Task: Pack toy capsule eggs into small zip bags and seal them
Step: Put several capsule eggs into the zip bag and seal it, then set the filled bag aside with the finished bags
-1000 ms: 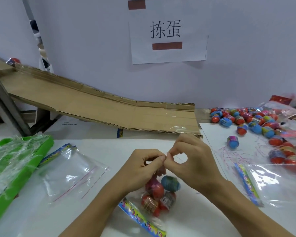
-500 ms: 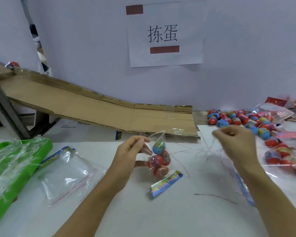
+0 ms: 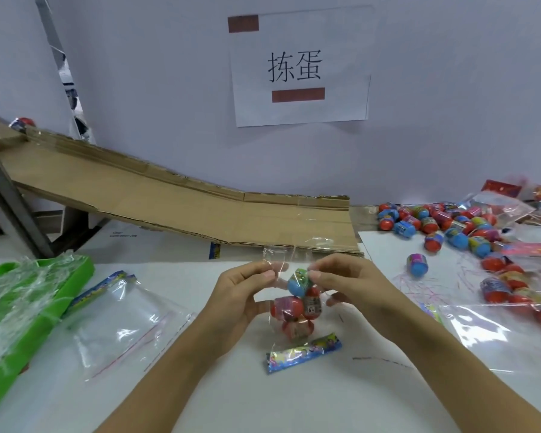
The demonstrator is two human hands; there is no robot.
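Filled zip bag at table centre, left hand at 9 o'clock and right hand at 3 both pinching its top. Film looks thin, slippery — the capsule eggs seem light, rigid; best hold probably at the zip strip.

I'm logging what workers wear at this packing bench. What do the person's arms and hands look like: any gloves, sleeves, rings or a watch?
Both forearms come into view bare, with no sleeve showing. The left hand and right hand wear no gloves. No ring shows on the fingers, and no watch or band shows on either wrist. Fingernails look short and unpainted.
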